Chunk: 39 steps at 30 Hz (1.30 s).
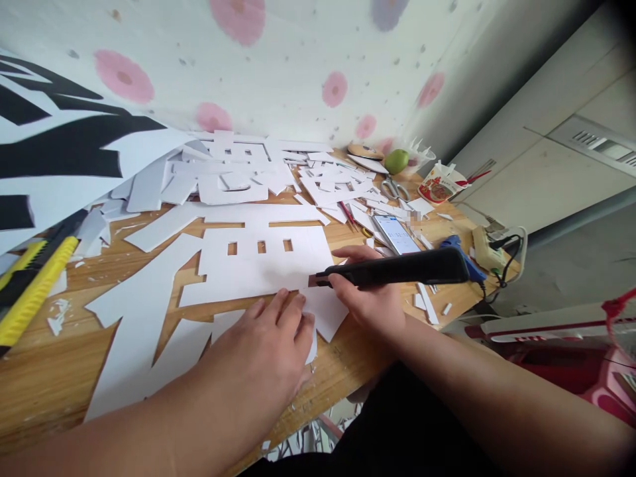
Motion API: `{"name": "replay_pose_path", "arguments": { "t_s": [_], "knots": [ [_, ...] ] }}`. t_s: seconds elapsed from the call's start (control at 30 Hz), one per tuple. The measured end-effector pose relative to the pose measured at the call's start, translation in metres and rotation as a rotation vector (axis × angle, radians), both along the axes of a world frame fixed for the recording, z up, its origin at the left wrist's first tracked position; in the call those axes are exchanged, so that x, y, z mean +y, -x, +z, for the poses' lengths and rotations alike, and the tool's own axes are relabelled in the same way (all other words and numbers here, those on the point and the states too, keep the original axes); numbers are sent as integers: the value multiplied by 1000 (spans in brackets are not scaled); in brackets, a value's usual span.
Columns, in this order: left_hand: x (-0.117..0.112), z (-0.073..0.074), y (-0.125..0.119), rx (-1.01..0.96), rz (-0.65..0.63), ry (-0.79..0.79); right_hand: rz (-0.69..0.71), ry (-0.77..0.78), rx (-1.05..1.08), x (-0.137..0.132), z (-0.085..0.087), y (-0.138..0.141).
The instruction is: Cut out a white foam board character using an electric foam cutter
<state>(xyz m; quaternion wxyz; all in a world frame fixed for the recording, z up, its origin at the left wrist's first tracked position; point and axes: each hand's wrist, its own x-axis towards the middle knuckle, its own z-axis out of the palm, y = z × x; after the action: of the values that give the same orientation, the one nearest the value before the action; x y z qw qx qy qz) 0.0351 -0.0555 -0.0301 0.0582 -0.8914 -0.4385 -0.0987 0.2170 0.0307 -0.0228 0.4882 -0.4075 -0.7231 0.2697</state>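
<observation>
A large white foam-board cut-out (258, 262) shaped like a character lies on the wooden table (54, 371). My left hand (268, 344) lies flat on its lower edge, fingers stretched out and pressing it down. My right hand (368, 298) grips a black utility knife (402, 268) whose tip meets the board near the right edge. The blade itself is too small to make out.
More white cut-outs (238, 172) and scraps pile at the back. A yellow-black tool (30, 285) lies at the left. A phone (396, 234), scissors (395, 189), a green fruit (396, 161), a blue glue gun (462, 255) and a snack packet (440, 185) sit at the right.
</observation>
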Motion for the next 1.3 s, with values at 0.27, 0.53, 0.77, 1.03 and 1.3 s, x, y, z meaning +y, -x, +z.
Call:
{"name": "replay_pose_path", "arguments": {
  "t_s": [0.27,0.53,0.77,1.03,1.3],
  "knots": [
    [1,2,-3,-7,-2,-93,-21,-45,-176,-6,-9,0],
    [0,-2,-2,25,-13,-99,-6,-73,-228,-8,-12,-4],
    [0,-3,-3,48,-11,-55,-12,-56,-248,-10,-12,-3],
    [2,-1,-4,76,-6,10,2,-9,-243,-11,-8,-2],
    [-2,-1,-6,72,9,43,77,-48,-321,-6,-3,0]
  ]
}}
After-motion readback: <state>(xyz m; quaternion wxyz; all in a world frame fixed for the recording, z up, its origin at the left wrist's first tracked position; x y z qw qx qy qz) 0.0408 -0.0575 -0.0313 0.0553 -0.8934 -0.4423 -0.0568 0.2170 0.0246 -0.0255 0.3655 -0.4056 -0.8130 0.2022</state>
